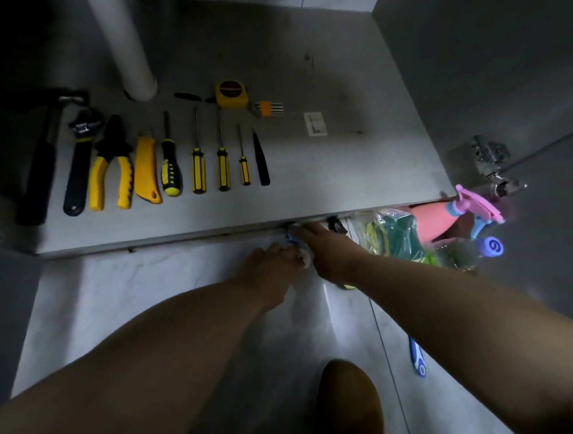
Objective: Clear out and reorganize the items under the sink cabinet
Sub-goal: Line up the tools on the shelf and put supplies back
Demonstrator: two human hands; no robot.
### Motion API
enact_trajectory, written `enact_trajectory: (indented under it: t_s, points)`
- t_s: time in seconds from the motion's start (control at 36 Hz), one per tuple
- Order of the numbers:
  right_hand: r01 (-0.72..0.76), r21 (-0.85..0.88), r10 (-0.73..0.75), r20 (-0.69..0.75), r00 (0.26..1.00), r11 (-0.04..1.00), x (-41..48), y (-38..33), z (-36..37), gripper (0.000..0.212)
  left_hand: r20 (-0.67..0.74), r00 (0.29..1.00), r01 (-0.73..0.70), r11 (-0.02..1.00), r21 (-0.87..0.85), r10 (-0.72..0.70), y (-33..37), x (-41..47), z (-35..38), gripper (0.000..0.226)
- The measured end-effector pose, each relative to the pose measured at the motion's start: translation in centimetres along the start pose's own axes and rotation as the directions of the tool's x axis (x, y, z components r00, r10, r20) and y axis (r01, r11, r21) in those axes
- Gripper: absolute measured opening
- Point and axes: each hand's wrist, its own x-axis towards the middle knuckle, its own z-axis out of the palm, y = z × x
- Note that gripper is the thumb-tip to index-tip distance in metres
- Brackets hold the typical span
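Note:
Tools lie in a neat row on the grey cabinet floor (341,156): a hammer (41,167), a wrench (78,159), yellow pliers (109,171), a yellow utility knife (145,171) and several yellow-and-black screwdrivers (197,169). A yellow tape measure (230,93) and hex keys (268,107) sit behind them. Both hands meet on the floor just in front of the cabinet edge. My left hand (270,269) and my right hand (328,251) hold a small blue-and-white thing (294,237) between them; most of it is hidden.
A white drain pipe (126,50) rises at the back left. A pink spray bottle (441,224) and a bag of green sponges (396,235) lie on the floor at the right, by the door hinge (491,164). A blue-handled tool (417,358) lies on the floor near my knee (348,403).

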Motion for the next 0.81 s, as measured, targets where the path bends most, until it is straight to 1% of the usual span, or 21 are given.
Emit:
enact_trajectory:
  t_s: [0.06,0.14,0.19,0.22,0.31,0.33,0.42,0.47,0.58,0.67,0.75,0.81]
  points:
    - [0.015,0.006,-0.015,-0.055,0.998,1.0,0.5,-0.3,0.5,0.079,-0.022,1.0,-0.015,1.0,-0.001,0.015,-0.4,0.0,0.1,0.065]
    - [0.01,0.029,-0.005,-0.155,0.988,1.0,1.1,-0.9,0.5,0.052,-0.009,1.0,-0.023,0.999,-0.048,0.023,-0.5,-0.2,0.3,0.069]
    - [0.005,-0.026,-0.009,-0.18,0.984,1.0,1.3,-1.3,0.4,0.035,0.014,1.0,-0.012,0.996,-0.086,0.013,-0.3,-0.4,0.5,0.074]
    - [0.0,-0.057,-0.01,-0.183,0.983,0.998,1.3,-1.3,0.3,0.03,0.021,1.0,-0.007,0.995,-0.095,0.009,-0.2,-0.4,0.5,0.077]
    - [-0.049,-0.082,0.031,-0.204,0.979,0.995,1.1,-1.0,0.4,0.028,0.02,1.0,-0.005,0.998,-0.07,0.007,0.3,0.0,0.4,0.08]
    - [-0.077,-0.052,0.064,-0.218,0.974,0.996,0.8,-0.8,0.4,0.027,0.016,1.0,-0.006,0.998,-0.058,0.007,0.4,0.2,0.3,0.079]
    - [-0.144,0.064,0.156,-0.269,0.951,0.987,-0.2,0.3,0.4,0.014,-0.026,1.0,-0.005,1.0,-0.024,0.005,0.7,0.6,-0.2,0.074]
    - [-0.144,0.109,0.169,-0.28,0.945,0.984,-1.1,1.2,0.3,0.014,-0.059,0.998,0.003,0.999,-0.034,-0.005,0.9,0.9,-0.4,0.066]
    - [-0.119,0.26,0.193,-0.281,0.94,0.958,-3.4,2.4,0.0,0.014,-0.06,0.998,0.027,0.995,-0.094,-0.033,1.1,1.3,-1.1,0.043]
    - [-0.121,0.374,0.223,-0.243,0.944,0.92,-4.8,2.8,-0.3,0.014,-0.037,0.998,0.042,0.992,-0.118,-0.047,0.9,1.2,-1.2,0.035]
    - [-0.111,0.443,0.227,-0.218,0.949,0.89,-5.6,2.8,-0.8,0.017,0.01,0.997,0.073,0.984,-0.163,-0.073,0.4,0.5,-1.1,0.032]
    - [-0.086,0.473,0.214,-0.224,0.951,0.877,-5.8,2.6,-1.2,0.018,0.049,0.996,0.08,0.973,-0.218,-0.071,-0.2,0.0,-1.2,0.022]
